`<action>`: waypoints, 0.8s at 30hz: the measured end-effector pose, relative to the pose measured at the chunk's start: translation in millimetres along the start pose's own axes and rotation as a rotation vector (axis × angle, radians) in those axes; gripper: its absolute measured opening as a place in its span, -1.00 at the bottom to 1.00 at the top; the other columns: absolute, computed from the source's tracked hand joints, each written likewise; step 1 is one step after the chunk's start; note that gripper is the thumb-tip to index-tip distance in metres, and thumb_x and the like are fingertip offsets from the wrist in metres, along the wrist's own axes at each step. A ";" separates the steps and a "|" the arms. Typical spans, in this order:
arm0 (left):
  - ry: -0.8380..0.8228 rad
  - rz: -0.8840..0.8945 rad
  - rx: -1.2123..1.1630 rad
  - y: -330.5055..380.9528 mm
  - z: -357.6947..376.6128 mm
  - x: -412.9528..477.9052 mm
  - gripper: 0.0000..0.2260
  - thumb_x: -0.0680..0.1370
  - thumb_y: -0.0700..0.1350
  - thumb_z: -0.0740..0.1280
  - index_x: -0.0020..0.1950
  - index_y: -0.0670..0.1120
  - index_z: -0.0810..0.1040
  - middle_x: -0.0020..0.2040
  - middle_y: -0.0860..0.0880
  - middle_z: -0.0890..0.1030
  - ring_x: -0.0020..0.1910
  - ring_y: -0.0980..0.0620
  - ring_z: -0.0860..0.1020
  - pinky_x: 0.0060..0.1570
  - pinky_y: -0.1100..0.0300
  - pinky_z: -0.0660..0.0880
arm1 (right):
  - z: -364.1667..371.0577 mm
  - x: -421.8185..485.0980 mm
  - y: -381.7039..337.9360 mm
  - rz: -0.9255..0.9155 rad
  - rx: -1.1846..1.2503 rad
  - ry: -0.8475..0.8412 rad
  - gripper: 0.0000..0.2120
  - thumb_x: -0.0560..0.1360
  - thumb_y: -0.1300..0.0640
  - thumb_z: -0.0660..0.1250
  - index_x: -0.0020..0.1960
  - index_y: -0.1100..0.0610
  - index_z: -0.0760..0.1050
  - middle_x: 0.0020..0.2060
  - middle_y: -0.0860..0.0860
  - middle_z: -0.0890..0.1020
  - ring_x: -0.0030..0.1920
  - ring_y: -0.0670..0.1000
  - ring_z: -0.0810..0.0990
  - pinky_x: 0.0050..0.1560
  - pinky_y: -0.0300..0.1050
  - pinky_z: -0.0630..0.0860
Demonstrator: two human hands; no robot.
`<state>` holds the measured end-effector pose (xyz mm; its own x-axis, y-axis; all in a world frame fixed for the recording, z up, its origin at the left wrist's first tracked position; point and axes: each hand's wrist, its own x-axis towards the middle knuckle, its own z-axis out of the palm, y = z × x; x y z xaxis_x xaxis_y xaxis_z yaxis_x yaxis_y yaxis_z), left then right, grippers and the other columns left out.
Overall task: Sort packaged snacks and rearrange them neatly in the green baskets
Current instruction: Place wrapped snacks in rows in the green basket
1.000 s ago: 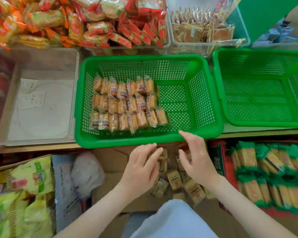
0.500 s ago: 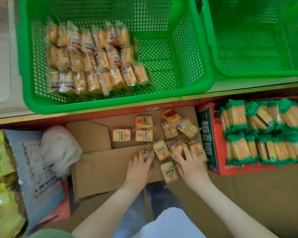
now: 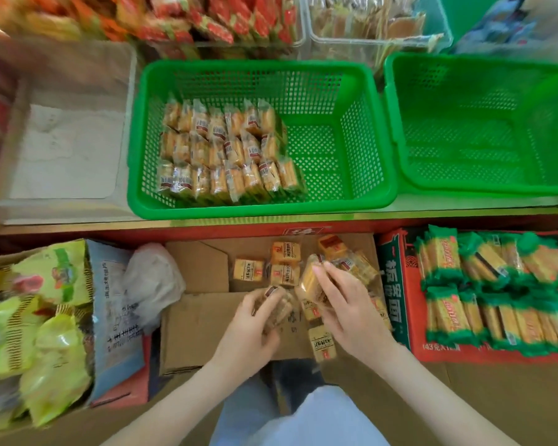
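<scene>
The centre basket (image 3: 261,209) and the right basket (image 3: 484,188) are showing bright green, their walls patterned with small square holes. The snacks (image 3: 226,156) in the centre one are glowing orange-yellow under clear wrap, with red-and-white labels. Below, the carton (image 3: 200,323) is showing plain brown. At lower right, yellow packs (image 3: 445,262) are wearing green ends in a red box (image 3: 438,354). Lime-green bags (image 3: 55,375) are filling the lower left.
</scene>
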<state>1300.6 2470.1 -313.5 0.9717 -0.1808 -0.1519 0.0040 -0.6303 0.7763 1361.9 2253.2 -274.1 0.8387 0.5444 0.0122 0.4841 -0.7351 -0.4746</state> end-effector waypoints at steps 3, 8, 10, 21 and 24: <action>0.172 0.108 -0.084 30.5 -36.2 20.4 -0.38 0.46 -0.19 0.36 0.48 0.11 0.28 0.39 0.04 0.28 0.37 0.10 0.33 0.23 0.44 0.35 | -30.5 38.5 -12.5 -0.133 0.104 0.108 -0.29 0.49 0.25 0.36 0.54 0.13 0.08 0.42 0.12 0.24 0.43 0.06 0.25 0.46 -0.07 0.22; 0.321 0.188 -0.132 64.9 -97.8 85.6 -0.44 0.48 -0.15 0.34 0.45 0.05 0.26 0.37 -0.08 0.31 0.36 0.16 0.30 0.23 0.48 0.33 | -78.4 120.3 -21.1 -0.096 0.359 0.202 -0.29 0.52 0.14 0.29 0.54 0.04 -0.03 0.40 -0.10 0.21 0.43 -0.29 0.08 0.42 -0.39 0.09; 0.340 0.222 -0.086 64.2 -116.1 113.1 -0.39 0.47 -0.25 0.41 0.44 0.05 0.26 0.35 -0.14 0.32 0.34 0.08 0.32 0.26 0.47 0.30 | -88.7 153.1 -15.1 -0.093 0.426 0.189 -0.22 0.51 0.26 0.35 0.56 0.15 -0.04 0.39 -0.16 0.22 0.41 -0.38 0.08 0.38 -0.47 0.09; 0.522 0.007 -0.062 13.1 -148.2 205.7 -0.44 0.49 -0.21 0.45 0.45 -0.09 0.32 0.27 -0.08 0.40 0.20 0.21 0.33 0.25 0.52 0.21 | -50.5 287.8 79.1 0.304 0.490 -0.097 -0.43 0.41 0.42 0.40 0.35 0.22 0.28 0.14 0.11 0.48 0.15 0.08 0.48 0.15 -0.18 0.38; 0.580 -0.148 -0.145 7.0 -146.3 207.6 -0.46 0.50 -0.16 0.43 0.43 -0.02 0.31 0.28 0.02 0.36 0.21 0.25 0.30 0.16 0.66 0.13 | -31.2 291.6 87.4 0.324 0.453 -0.242 -0.45 0.49 0.39 0.32 0.38 0.17 0.17 0.11 0.10 0.48 0.10 0.06 0.48 0.05 -0.20 0.36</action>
<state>1536.8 2538.6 -250.0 0.9284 0.3663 0.0619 0.1408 -0.5012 0.8538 1656.5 2335.1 -284.6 0.8194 0.4372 -0.3706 0.0146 -0.6623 -0.7491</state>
